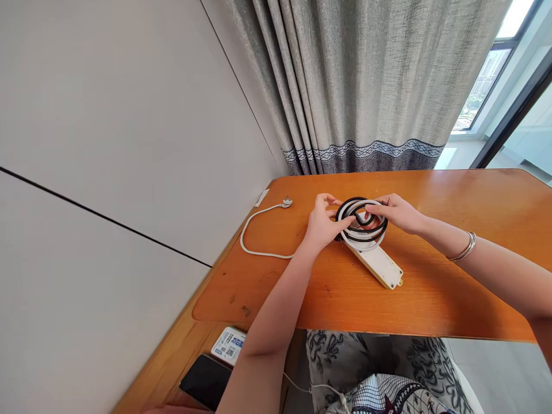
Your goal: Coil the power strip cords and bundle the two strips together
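A grey curtain with a patterned dark hem hangs behind the far edge of an orange wooden counter, and a pale wall runs along the counter's left side. On the counter, near its middle, lies a white power strip, angled with one end toward the near right. Resting on the strip's far end is a coil of black and white cable, wound in several loops. The left hand holds the coil's left side, its fingers closed on the loops. The right hand grips the coil's right side, fingers pinched together on the cable at the top of the loops; a bracelet sits on that wrist. A loose stretch of white cord curves off to the left across the counter and ends in a plug near the wall. At the near left edge lie a dark phone and, just beside it, a small white card with blue print.
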